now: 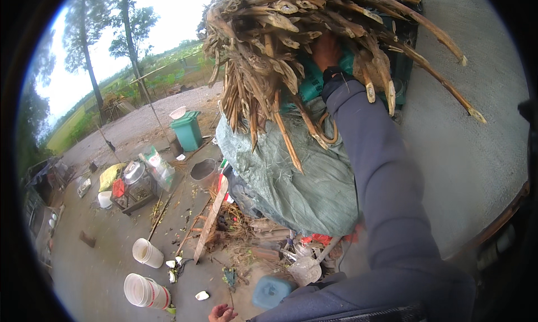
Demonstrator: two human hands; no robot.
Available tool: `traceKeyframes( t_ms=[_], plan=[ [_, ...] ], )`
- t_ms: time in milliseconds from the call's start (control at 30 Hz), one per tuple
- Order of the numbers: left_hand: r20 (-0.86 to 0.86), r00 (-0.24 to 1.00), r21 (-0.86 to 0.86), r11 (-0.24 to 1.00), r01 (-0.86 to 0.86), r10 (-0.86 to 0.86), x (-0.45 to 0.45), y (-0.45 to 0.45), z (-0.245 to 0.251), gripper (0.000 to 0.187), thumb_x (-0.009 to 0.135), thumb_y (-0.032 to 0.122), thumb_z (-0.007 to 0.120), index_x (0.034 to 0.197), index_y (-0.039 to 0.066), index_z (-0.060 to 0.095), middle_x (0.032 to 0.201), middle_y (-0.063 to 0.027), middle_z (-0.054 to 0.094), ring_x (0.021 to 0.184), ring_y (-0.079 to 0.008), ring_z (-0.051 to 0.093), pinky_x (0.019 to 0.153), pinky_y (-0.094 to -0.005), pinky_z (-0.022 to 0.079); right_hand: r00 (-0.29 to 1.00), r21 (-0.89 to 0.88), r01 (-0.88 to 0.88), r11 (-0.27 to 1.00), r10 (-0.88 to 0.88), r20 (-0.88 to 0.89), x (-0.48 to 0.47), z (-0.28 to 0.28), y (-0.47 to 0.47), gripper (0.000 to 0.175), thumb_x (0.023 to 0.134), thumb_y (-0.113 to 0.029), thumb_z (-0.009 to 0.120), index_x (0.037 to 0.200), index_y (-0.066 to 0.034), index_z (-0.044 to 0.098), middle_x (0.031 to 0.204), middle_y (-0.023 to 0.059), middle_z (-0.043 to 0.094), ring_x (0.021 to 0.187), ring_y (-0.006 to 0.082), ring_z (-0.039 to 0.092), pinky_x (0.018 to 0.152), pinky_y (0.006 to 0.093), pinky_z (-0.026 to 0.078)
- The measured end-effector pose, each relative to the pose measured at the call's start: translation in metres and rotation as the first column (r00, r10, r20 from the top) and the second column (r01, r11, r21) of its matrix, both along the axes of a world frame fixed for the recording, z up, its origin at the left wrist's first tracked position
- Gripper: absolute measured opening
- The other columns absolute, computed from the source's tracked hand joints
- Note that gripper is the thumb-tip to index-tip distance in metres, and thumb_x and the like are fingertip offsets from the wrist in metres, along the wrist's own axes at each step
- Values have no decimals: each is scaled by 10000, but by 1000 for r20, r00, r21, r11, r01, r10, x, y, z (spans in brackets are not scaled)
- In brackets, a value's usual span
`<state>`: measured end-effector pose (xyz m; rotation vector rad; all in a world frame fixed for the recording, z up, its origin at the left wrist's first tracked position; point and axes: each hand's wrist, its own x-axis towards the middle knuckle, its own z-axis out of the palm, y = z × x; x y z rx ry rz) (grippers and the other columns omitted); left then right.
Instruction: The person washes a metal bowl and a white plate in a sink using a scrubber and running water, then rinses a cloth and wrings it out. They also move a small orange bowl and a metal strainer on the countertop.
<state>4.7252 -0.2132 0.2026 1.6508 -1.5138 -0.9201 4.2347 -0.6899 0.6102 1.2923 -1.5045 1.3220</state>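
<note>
My right hand reaches in under a heap of dry woody stalks, beside a green printed plastic sack. The stalks hide its fingers, so I cannot tell whether they grip anything. Below the heap, a grey-green woven sheet drapes over a bulky pile. A bent brown stalk or hose loops out near my right wrist. At the bottom edge hangs my left hand, partly cut off, its fingers loosely apart with nothing plainly in them. Near it stands a blue plastic container.
Long stalks jut out over the grey concrete surface at right. A shovel blade, a leaning plank and brick pieces lie below the sheet. White buckets and a green wheeled bin stand at left.
</note>
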Motion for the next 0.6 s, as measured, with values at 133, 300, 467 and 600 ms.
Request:
traceKeyframes(
  t_ms=[133,300,467,600],
  plan=[
    [-23,999,-36,998,-49,48,-10,-5,4,267,728,134,647,987,70,662,1064,-180,593,954,-314,591,795,-382,493,996,167,70,983,-60,-67,-7,-3,-8,462,807,-295,586,1172,-34,477,1135,234,509,886,404,596,673,465,511],
    [-418,859,322,932,-163,295,-11,-24,-4,341,771,109,629,1068,-43,555,977,-214,611,795,-276,629,707,-365,521,987,238,34,971,5,-163,-8,-15,11,602,747,-313,679,1228,-50,428,1191,258,466,957,420,567,682,468,516],
    [-502,818,313,940,-133,283,-6,-37,-15,419,756,56,638,1110,-110,488,937,-250,614,721,-303,656,656,-370,551,993,268,-120,956,120,15,-7,-10,19,666,686,-313,743,1217,-43,445,1220,259,451,1066,435,505,792,506,477],
    [-505,826,296,949,-106,250,-15,-38,-6,415,750,53,634,1102,-117,494,935,-240,618,721,-297,655,664,-366,547,984,205,-166,965,176,-30,-2,-16,26,621,691,-211,711,1222,-31,443,1230,251,447,1099,446,472,886,493,431]
  ],
)
